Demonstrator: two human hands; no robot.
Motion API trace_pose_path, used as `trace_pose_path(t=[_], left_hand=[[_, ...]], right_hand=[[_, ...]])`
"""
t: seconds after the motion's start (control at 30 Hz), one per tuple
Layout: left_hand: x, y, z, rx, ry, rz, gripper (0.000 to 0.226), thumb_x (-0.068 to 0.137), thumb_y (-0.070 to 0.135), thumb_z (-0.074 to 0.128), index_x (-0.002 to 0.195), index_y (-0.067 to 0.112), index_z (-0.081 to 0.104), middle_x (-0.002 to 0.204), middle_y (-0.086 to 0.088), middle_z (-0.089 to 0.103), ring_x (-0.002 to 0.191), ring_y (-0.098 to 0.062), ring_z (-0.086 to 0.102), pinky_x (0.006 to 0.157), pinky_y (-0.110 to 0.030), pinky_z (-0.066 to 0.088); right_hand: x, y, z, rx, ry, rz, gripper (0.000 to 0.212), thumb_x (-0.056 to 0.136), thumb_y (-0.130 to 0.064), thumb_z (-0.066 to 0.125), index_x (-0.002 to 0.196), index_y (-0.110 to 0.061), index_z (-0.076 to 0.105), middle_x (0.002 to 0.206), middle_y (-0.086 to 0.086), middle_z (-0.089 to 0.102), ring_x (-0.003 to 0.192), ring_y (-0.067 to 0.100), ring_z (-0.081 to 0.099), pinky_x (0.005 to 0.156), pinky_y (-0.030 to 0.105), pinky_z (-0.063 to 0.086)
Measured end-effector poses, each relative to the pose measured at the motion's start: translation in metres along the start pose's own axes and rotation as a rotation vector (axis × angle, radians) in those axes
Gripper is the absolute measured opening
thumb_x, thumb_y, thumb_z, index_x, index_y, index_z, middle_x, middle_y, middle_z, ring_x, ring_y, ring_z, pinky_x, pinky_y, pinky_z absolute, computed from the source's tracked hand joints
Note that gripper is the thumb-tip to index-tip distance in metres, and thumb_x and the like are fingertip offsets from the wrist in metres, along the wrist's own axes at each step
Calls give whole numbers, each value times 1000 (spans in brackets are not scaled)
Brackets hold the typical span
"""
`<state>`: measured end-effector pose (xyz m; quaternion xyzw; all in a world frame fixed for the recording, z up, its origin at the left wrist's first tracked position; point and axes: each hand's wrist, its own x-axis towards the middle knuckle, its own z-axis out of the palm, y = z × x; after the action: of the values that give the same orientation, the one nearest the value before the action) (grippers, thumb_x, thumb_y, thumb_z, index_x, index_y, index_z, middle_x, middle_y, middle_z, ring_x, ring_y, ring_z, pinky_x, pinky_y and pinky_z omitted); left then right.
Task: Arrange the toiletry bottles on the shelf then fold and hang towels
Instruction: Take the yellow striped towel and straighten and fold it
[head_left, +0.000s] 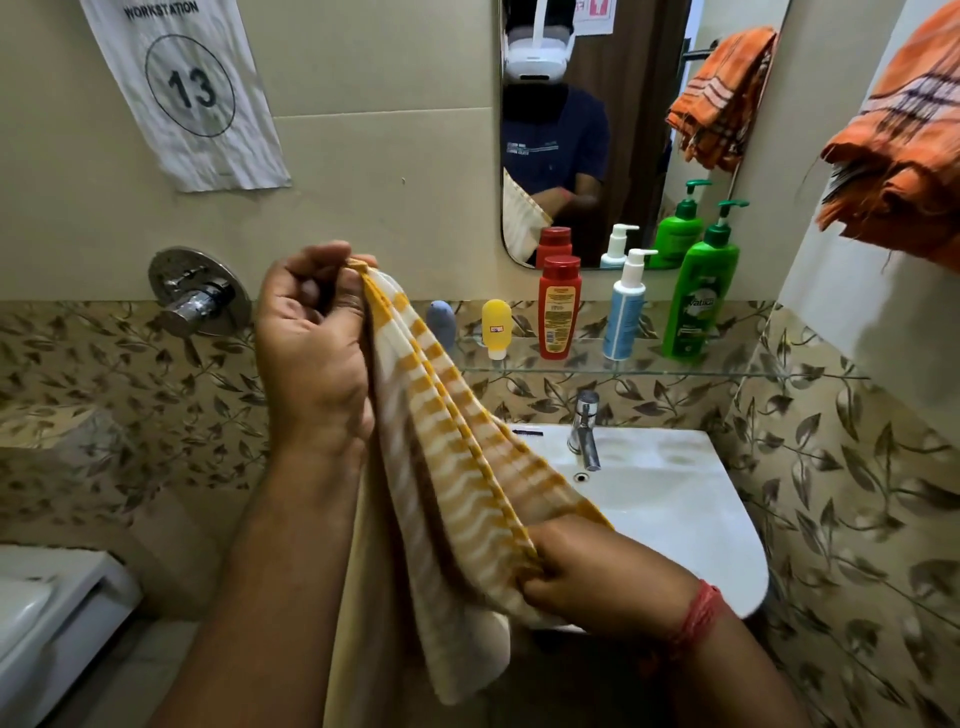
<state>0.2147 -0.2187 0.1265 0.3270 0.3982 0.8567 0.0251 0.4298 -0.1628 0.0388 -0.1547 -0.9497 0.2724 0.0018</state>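
closest to me is my right hand (597, 571), low in the view, with a red thread (698, 613) around the wrist. its fingers are curled and pinching the lower edge of the yellow and white striped towel (457, 467). my left hand (311, 338) is higher, and its fingers are pressed together around the top corner of the same towel, so the cloth is stretched between the two hands in long folds, and the rest hangs down below my right fingers.

beyond the fingers of my left hand stands the glass shelf (727, 371) with the bottles in a row: a small blue-grey one (441, 322) partly hidden by the towel, a yellow tube (496, 328), a red bottle (558, 306), a white and blue pump bottle (623, 312) and a green pump bottle (701, 296). under the shelf, behind my right fingers, is the white sink (675, 509) with its tap (584, 428). an orange towel (904, 156) hangs up high, well apart from both hands.
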Motion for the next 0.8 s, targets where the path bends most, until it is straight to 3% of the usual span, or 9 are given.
trace_pose_path(t=[0.1, 0.13, 0.23, 0.37, 0.47, 0.53, 0.6, 0.73, 0.8], left_hand=[[6, 5, -1, 45, 129, 64, 24, 92, -8, 59, 97, 16, 60, 96, -11, 68, 87, -15, 67, 83, -28, 55], [6, 5, 0, 70, 150, 83, 25, 93, -9, 58, 97, 16, 59, 95, -11, 67, 87, -15, 66, 82, -28, 55], [5, 0, -1, 111, 230, 94, 26, 94, -9, 57, 96, 16, 59, 89, -4, 68, 82, -9, 68, 77, -22, 54], [9, -8, -11, 156, 324, 61, 27, 94, -11, 57, 96, 16, 59, 88, -3, 67, 83, -7, 69, 83, -23, 54], [5, -14, -14, 186, 327, 46, 25, 93, -11, 57, 97, 14, 58, 88, -3, 64, 83, -5, 67, 87, -22, 54], [2, -16, -14, 200, 325, 49, 24, 93, -9, 59, 97, 14, 59, 89, -3, 64, 82, -4, 67, 86, -21, 53], [2, -17, -13, 202, 317, 45, 22, 93, -7, 61, 97, 14, 59, 91, -5, 65, 84, -5, 67, 86, -22, 54], [-2, -20, -4, 183, 290, 6, 27, 93, -8, 61, 94, 18, 60, 92, -4, 66, 83, -4, 67, 83, -20, 53], [-6, -24, -1, 184, 270, -18, 27, 94, -7, 61, 93, 19, 60, 93, -5, 66, 84, -7, 66, 84, -21, 52]], right_hand=[[-12, 17, -6, -34, 41, 28, 30, 82, -13, 56, 63, -35, 47, 79, -17, 48, 70, 0, 47, 58, 14, 37], [-16, 21, -11, -54, 58, 24, 27, 81, -14, 56, 65, -33, 46, 84, -15, 50, 73, 3, 48, 60, 15, 40], [-28, 28, -28, -119, 124, 0, 11, 90, -22, 57, 80, -24, 53, 94, -4, 60, 84, 16, 57, 73, 37, 49], [-55, 41, -61, -174, 286, -55, 7, 93, -33, 66, 93, -30, 59, 85, -11, 64, 77, 10, 61, 66, 33, 48], [-80, 51, -88, -254, 470, -121, 10, 86, -29, 72, 82, -31, 63, 83, -13, 61, 75, 5, 59, 62, 26, 51], [-95, 59, -106, -325, 664, -161, 11, 88, -35, 67, 81, -26, 67, 84, -7, 60, 82, 17, 59, 68, 35, 53], [-102, 67, -123, -366, 821, -121, 26, 90, -43, 59, 82, -19, 67, 88, -4, 55, 91, 26, 52, 73, 46, 47], [-100, 81, -144, -260, 782, 33, 26, 86, -56, 56, 76, -32, 56, 106, -6, 44, 93, 17, 50, 76, 29, 47], [-106, 91, -154, -207, 821, 66, 29, 90, -63, 54, 77, -37, 59, 95, -9, 54, 83, 13, 56, 66, 38, 54]])
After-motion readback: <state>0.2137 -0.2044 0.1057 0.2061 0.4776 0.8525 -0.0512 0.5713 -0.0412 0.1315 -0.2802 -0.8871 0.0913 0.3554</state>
